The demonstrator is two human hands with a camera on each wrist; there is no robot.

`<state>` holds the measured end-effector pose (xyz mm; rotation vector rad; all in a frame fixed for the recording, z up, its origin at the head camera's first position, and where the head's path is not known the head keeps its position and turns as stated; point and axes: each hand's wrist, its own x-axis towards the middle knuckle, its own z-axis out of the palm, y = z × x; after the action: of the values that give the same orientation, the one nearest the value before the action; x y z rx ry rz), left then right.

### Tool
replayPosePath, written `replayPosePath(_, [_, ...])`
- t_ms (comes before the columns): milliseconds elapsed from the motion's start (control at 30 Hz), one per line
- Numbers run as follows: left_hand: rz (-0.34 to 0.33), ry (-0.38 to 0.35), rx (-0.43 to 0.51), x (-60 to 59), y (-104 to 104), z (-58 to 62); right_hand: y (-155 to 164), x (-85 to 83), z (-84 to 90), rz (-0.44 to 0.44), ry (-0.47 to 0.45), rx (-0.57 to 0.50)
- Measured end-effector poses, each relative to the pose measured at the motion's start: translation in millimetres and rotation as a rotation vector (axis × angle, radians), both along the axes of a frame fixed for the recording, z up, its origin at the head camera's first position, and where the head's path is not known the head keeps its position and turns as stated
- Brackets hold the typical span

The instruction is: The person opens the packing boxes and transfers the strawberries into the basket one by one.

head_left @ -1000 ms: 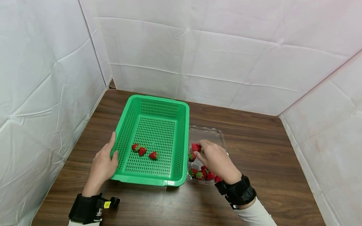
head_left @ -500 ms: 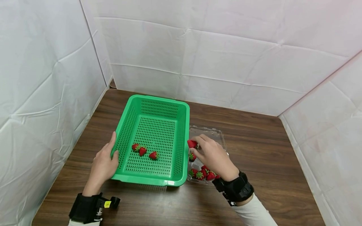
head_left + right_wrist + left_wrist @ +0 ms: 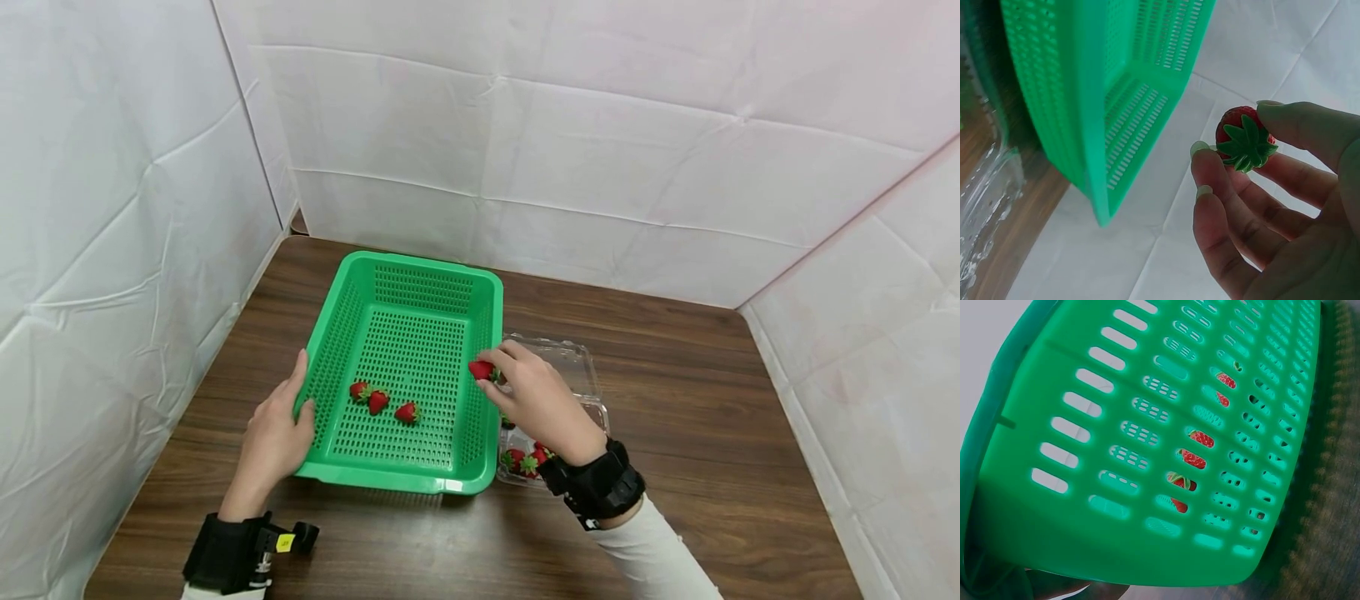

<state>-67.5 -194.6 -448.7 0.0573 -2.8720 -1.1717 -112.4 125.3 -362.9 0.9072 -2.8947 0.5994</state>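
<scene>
My right hand (image 3: 543, 404) pinches a red strawberry (image 3: 481, 369) between thumb and fingers over the right rim of a green perforated basket (image 3: 375, 477). In the right wrist view the leafy end of this strawberry (image 3: 1244, 139) faces the camera, held at the fingertips. My left hand (image 3: 273, 433) holds the basket's left side, thumb over the rim and the other fingers outside. Three strawberries (image 3: 378, 402) lie on the basket floor; their red shows through the slots in the left wrist view. Several more strawberries (image 3: 529, 463) sit in a clear plastic box, partly hidden by my right arm.
The clear plastic box (image 3: 573, 367) stands open against the basket's right side, its lid folded back. Both rest on a dark wooden table (image 3: 697, 400). White sheeting (image 3: 600, 150) encloses the back and both sides.
My right hand has moved left with the strawberry, from above the clear box to the basket's right rim. The left hand and basket have stayed in place.
</scene>
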Motion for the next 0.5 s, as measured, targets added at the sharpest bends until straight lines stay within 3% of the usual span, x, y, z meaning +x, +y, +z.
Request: replayPosePath(500, [0.003,0.009,0.012,0.3,1,0.8,-19,-7.7,0.7,0.086,-0.026,-0.018])
